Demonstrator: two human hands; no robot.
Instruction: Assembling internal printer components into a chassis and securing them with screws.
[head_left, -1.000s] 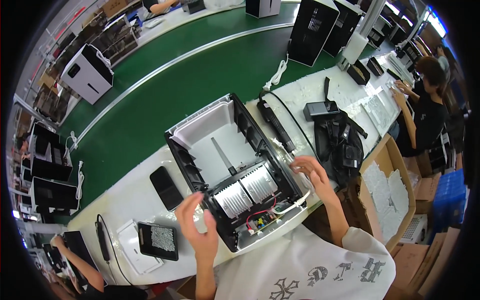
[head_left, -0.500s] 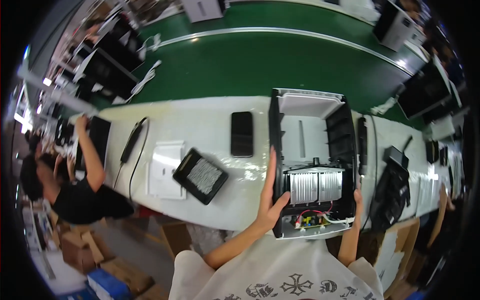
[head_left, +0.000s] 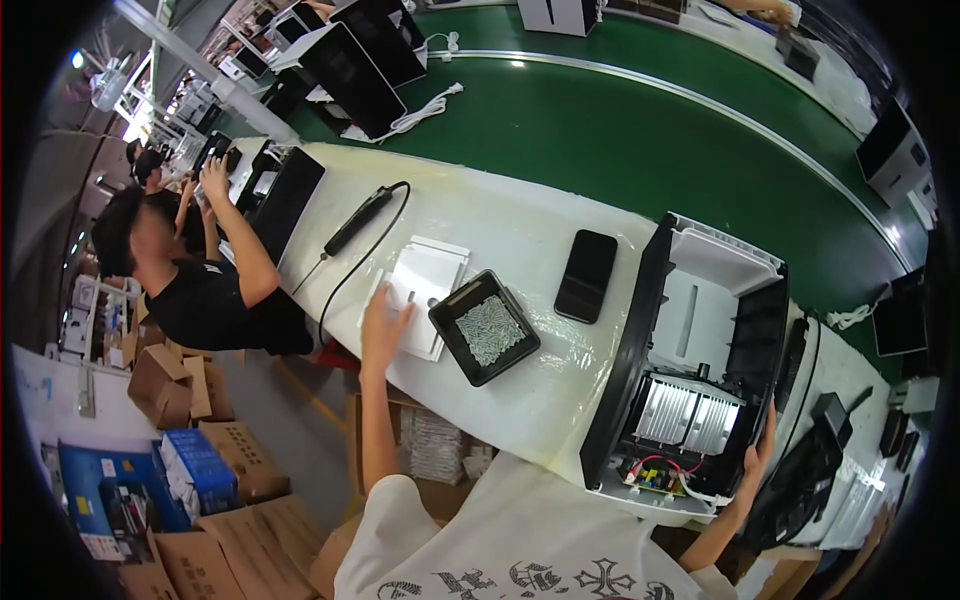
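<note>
An appliance housing, black-sided and white inside, lies with its inside facing up in front of me on the right. Finned metal heat sinks and a small circuit board with wires sit in its near end. My right hand holds its right side; part of the fingers is hidden. At the left, my left hand has its fingers apart over the edge of a stack of white plates, holding nothing. Beside the plates is a black tray of small screws.
A black phone lies between tray and housing. An electric screwdriver with a cord lies farther left. Beyond runs a green conveyor belt carrying appliances. A co-worker works at the left; cardboard boxes stand on the floor.
My left hand has let go of the housing and moved left to the white plates. The right hand stays at the housing. The view has turned left.
</note>
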